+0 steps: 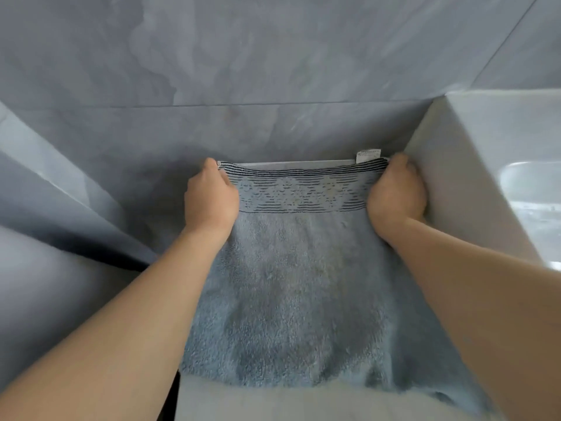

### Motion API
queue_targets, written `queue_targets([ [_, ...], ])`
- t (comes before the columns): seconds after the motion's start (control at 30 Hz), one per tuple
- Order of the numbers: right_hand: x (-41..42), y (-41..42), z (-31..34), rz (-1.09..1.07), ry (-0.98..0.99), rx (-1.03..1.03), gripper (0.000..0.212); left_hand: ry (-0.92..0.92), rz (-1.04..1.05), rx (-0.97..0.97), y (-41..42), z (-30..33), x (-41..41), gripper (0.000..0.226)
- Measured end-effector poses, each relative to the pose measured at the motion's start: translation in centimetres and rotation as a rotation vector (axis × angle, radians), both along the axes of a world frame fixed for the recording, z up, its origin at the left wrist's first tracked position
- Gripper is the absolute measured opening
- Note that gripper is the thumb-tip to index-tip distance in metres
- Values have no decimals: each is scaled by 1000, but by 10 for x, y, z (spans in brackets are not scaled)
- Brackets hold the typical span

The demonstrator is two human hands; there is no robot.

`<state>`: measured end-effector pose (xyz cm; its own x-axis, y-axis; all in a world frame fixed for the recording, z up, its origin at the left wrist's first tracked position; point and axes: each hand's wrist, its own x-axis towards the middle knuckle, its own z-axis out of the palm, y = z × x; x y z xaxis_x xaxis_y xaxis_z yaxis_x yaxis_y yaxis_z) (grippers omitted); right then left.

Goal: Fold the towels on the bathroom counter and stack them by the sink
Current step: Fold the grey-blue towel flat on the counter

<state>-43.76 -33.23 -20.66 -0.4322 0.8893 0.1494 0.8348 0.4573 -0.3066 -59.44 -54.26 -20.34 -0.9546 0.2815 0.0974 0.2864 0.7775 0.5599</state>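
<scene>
Two hands are curled onto the far corners of a blue towel. The left corner is gripped by the left hand, fingers folded under and thumb on the edge; the right corner is pinched by the right hand, knuckles up, beside the sink wall. The towel is held stretched between them, its far edge near the wall, the rest spread over the tabletop toward the person. A patterned band with dark stripes is seen across the far end. A small white label is sewn at the right corner; its print cannot be read.
</scene>
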Motion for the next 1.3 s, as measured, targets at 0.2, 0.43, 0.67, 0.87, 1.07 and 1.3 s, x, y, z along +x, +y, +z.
queue_targets([
  [0.2,-7,5,-5,-5,3,81,25,7,-2,-107,4,2,-8,18],
  [0.43,-10,9,-13,-101,132,95,28,-44,69,-246,13,5,-16,28],
  [0.67,-13,12,-11,-127,80,37,24,51,53,-290,16,0,-13,25],
  [0.87,-6,12,8,112,-217,38,30,105,40,-314,19,-1,-3,22],
  [1.07,-15,-5,31,65,-140,-44,43,-42,46,-229,13,12,-2,25],
  [1.3,-16,-81,2,728,-141,74,46,-188,186,-101,-2,10,-2,42],
])
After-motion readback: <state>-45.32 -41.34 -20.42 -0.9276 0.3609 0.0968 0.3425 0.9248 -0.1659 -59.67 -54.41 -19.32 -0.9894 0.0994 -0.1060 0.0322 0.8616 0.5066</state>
